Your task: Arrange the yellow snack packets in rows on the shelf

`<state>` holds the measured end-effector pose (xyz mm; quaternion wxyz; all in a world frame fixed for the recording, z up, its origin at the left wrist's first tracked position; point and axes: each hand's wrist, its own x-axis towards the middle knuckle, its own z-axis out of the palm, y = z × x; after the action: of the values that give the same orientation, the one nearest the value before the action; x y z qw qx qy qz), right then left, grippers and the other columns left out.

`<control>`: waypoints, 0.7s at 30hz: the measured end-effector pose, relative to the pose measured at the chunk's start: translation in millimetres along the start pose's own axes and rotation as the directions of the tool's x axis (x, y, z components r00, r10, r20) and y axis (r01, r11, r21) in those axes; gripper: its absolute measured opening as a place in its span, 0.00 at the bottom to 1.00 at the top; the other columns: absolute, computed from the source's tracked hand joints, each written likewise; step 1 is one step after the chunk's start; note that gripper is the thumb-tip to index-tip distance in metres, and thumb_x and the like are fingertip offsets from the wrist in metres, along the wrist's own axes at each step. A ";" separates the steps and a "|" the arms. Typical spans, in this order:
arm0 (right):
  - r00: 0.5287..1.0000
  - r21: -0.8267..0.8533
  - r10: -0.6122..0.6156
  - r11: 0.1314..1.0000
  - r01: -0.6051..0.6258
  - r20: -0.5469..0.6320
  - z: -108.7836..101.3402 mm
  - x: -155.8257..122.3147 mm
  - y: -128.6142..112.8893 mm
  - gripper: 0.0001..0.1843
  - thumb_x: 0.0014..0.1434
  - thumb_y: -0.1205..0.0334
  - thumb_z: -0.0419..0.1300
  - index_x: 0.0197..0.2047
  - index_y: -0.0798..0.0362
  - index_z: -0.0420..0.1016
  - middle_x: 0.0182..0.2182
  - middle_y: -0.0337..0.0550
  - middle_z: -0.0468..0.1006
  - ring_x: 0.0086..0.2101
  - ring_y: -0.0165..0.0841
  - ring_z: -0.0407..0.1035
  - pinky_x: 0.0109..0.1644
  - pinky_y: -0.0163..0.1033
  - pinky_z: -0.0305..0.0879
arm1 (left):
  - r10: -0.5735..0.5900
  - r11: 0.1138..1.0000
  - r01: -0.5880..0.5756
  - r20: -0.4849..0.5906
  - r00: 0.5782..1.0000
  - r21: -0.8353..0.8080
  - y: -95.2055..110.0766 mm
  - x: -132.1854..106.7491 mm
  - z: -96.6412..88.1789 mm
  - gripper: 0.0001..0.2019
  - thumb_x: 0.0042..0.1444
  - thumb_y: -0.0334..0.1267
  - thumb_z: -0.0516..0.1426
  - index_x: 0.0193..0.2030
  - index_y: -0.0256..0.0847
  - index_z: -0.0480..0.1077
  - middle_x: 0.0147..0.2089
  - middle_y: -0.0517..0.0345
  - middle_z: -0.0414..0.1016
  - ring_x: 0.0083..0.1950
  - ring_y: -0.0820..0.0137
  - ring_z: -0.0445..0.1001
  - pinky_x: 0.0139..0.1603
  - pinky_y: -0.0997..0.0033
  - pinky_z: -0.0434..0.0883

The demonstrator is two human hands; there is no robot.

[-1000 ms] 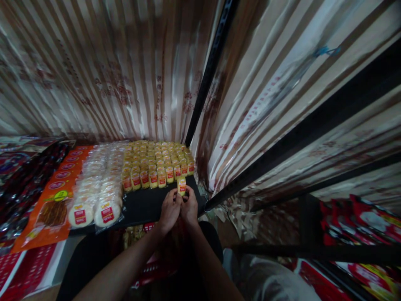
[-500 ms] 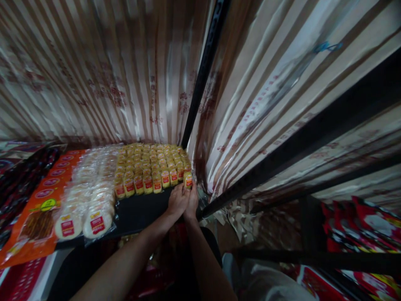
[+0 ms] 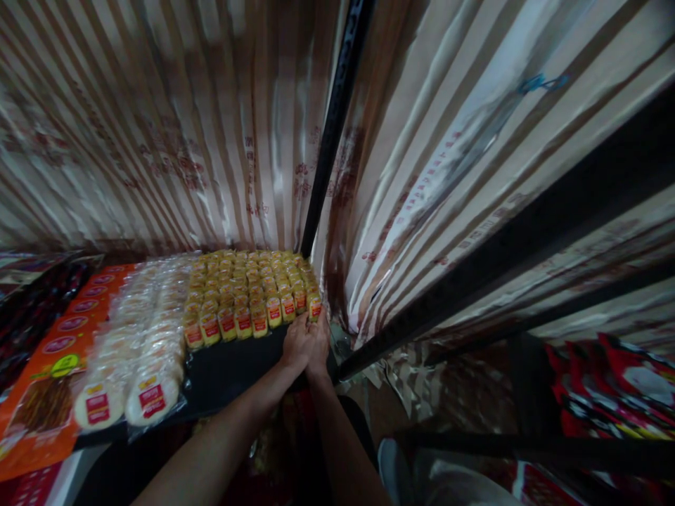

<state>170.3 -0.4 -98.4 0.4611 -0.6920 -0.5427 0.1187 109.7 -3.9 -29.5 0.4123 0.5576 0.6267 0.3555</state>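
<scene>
with your left hand (image 3: 297,344) and right hand (image 3: 318,343) gripping the small, yellow, red-labelled plastic packet (image 3: 315,307) low down, square it gently against the matching yellow packets (image 3: 273,310)

Along the shelf (image 3: 226,376), from left to right, lie a pile of pouches (image 3: 47,309), a flat pack (image 3: 42,407), two columns of round packs (image 3: 152,402) and a block of packets (image 3: 226,323), with a curtain (image 3: 211,140) behind them. The person's left hand (image 3: 298,344) and right hand (image 3: 318,348) meet side by side at a packet (image 3: 315,306) on the right end of the block's front row. A post (image 3: 332,133) rises behind the block's back right corner, a slanting bar (image 3: 474,260) lies right of the hands, and bags (image 3: 622,383) sit at the far right
</scene>
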 end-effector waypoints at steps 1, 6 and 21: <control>1.000 -0.009 -0.025 1.000 0.025 -0.003 1.1 0.2 2.1 0.31 0.57 0.63 0.42 0.63 0.61 0.50 0.58 0.57 0.60 0.59 0.39 0.51 0.61 0.50 0.51 | 0.006 1.000 -0.006 0.003 1.000 -0.013 -1.2 0.5 0.7 0.18 0.52 0.34 0.51 0.50 0.40 0.69 0.55 0.50 0.71 0.58 0.63 0.65 0.62 0.64 0.57; 0.991 -0.061 -0.133 0.989 0.134 0.016 3.8 1.2 4.8 0.31 0.58 0.63 0.42 0.65 0.61 0.46 0.60 0.56 0.57 0.62 0.40 0.44 0.62 0.53 0.48 | 0.054 0.996 -0.054 -0.007 0.999 -0.068 -6.0 2.0 3.5 0.17 0.52 0.36 0.51 0.50 0.42 0.69 0.52 0.52 0.72 0.55 0.63 0.68 0.59 0.62 0.62; 0.985 -0.172 -0.154 0.971 0.165 0.076 4.8 -13.7 13.5 0.27 0.57 0.69 0.43 0.61 0.59 0.58 0.60 0.56 0.59 0.62 0.41 0.45 0.61 0.55 0.49 | 0.116 0.991 -0.117 -0.015 0.993 -0.065 0.7 -8.5 31.1 0.22 0.55 0.31 0.45 0.56 0.44 0.65 0.59 0.52 0.67 0.63 0.64 0.59 0.67 0.55 0.49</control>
<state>170.5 -9.5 -115.9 0.3885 -0.6804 -0.6190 0.0539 138.7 -12.7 -40.5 0.4056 0.5773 0.5833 0.4025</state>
